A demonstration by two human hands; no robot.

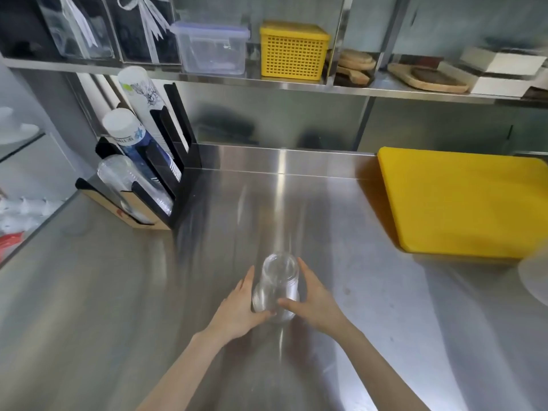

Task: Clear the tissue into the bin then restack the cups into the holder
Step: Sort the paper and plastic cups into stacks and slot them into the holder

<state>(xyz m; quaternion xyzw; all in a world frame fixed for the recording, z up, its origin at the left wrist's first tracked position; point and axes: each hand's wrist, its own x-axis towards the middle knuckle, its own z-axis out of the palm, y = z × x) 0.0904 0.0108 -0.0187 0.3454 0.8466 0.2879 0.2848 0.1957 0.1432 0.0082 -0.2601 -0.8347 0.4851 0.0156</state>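
A stack of clear plastic cups (278, 280) stands upside down on the steel counter (118, 292), low in the middle of the view. My left hand (240, 307) presses its left side and my right hand (314, 301) grips its right side, thumbs meeting at the front. The black cup holder (175, 161) stands at the back left, tilted. It holds a clear cup stack (127, 182) in front, a blue printed stack (136, 140) behind it and a white printed stack (142, 90) at the rear. No tissue or bin is visible.
A yellow cutting board (462, 200) lies at the right of the counter. A round white object (536, 280) shows at the right edge. The shelf above carries a clear lidded box (212, 48), a yellow basket (292, 50) and wooden boards (427, 78).
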